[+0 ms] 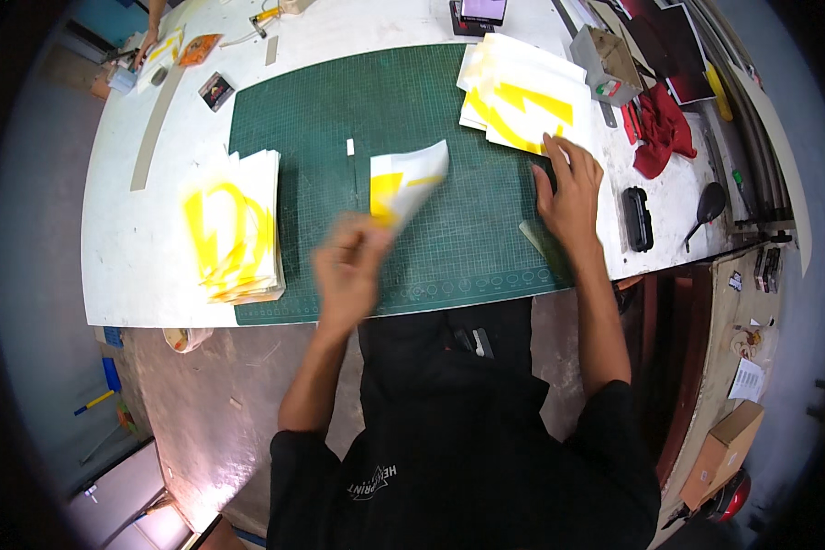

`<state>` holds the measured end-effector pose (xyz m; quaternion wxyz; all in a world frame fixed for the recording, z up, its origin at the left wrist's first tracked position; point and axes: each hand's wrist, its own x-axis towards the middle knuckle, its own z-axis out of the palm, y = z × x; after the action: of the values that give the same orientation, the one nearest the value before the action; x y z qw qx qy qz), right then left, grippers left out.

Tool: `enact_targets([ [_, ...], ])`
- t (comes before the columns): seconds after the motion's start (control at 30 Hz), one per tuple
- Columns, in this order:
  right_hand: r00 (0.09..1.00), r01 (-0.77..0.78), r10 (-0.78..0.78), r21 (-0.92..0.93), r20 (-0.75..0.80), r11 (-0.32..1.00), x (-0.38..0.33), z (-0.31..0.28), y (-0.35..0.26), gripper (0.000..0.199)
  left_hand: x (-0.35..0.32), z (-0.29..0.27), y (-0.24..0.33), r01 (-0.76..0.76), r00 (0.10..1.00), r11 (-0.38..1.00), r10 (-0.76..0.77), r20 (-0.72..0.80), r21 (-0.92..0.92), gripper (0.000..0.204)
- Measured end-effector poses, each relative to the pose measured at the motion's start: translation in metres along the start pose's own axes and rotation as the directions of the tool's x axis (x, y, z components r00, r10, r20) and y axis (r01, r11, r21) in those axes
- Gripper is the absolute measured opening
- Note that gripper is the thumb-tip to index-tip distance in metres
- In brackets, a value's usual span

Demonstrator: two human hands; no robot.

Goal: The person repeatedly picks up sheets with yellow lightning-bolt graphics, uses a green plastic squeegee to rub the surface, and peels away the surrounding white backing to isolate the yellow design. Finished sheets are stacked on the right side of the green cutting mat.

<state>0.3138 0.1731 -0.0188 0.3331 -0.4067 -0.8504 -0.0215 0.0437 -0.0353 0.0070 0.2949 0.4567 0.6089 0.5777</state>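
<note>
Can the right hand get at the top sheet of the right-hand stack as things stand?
Probably yes. The right hand rests open at the near edge of the right-hand stack, fingertips on the top sheet; nothing lies over it.

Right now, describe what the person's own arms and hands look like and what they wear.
Both forearms are bare, coming up from short black sleeves of a black top with a small white print on the chest. The left hand is motion-blurred; the right hand is sharp. No gloves; no rings, watch or bands can be made out.
</note>
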Motion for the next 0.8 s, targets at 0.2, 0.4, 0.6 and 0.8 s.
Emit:
enact_targets([
  [0.2, 0.986, 0.167, -0.163, -0.127, 0.04, 0.978, 0.017, 0.02, 0.046, 0.028, 0.008, -0.111, 0.035, -0.352, 0.772, 0.925, 0.375, -0.514, 0.146, 0.011],
  [0.4, 0.993, 0.092, -0.09, -0.03, 0.077, 0.995, 0.011, 0.014, 0.036, 0.015, -0.004, -0.19, 0.04, -0.13, 0.975, 0.617, 0.223, -0.013, 0.776, 0.025],
  [0.6, 0.992, 0.114, -0.108, -0.086, 0.065, 0.99, 0.011, -0.007, 0.023, 0.027, -0.022, -0.197, 0.029, -0.084, 0.997, 0.606, 0.049, 0.068, 0.791, 0.025],
  [0.8, 0.958, 0.287, -0.285, 0.077, -0.025, 0.955, -0.029, -0.039, -0.072, 0.042, -0.053, -0.13, 0.016, -0.335, 0.817, 0.618, 0.566, -0.106, 0.711, 0.028],
])
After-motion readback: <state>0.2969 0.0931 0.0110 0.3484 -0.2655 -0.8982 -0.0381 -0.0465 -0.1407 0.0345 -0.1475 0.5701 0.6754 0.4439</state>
